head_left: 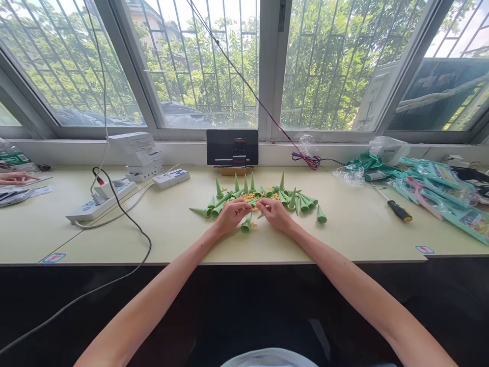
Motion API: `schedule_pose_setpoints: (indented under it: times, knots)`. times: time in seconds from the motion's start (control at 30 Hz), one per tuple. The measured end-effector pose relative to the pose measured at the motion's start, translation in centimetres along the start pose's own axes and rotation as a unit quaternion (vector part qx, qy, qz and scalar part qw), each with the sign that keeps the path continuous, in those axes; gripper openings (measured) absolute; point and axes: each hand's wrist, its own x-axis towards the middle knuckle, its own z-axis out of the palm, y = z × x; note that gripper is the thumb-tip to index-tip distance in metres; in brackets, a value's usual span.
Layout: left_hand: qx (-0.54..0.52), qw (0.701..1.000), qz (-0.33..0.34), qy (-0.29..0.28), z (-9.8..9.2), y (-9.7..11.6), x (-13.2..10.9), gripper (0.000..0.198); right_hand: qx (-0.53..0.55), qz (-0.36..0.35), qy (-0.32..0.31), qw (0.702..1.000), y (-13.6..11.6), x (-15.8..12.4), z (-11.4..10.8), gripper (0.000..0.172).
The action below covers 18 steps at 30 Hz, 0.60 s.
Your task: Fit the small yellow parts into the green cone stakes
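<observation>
My left hand (232, 216) and my right hand (275, 214) meet fingertip to fingertip over the middle of the table, both closed in a pinch. What they grip is small and mostly hidden; a bit of yellow shows between the fingertips. Just behind them is a heap of green plastic-looking cones (304, 206), some lying and several standing point up, such as one green cone (281, 181). Small yellow pieces (250, 195) are spread among the cones. A single cone (246, 224) lies below my fingertips, its open end toward me. Another cone (321, 215) lies apart on the right.
A black screen (232, 148) stands behind the heap. Leftward are stacked white boxes (133, 148), a power strip (103, 201) and a cable (147, 239) over the edge. A screwdriver (399, 210) and teal packages (439, 193) lie right. Another person's hand (17, 178) is far left.
</observation>
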Motion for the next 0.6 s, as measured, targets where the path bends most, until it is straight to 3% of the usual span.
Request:
schedule_pose_setpoints:
  times: [0.27,0.4,0.6]
  knots:
    - [0.012,1.000,-0.011,0.008,0.1,0.1,0.0,0.020,0.007,-0.003,-0.034,0.999,-0.4,-0.1,-0.1,0.030]
    - [0.013,0.999,-0.025,0.020,0.0,0.3,0.1,0.022,0.032,0.010,-0.002,0.999,0.0,0.0,-0.1,0.031]
    - [0.029,0.998,-0.029,0.043,-0.1,0.4,0.2,0.026,0.120,0.078,0.046,0.989,0.7,0.4,0.0,0.047]
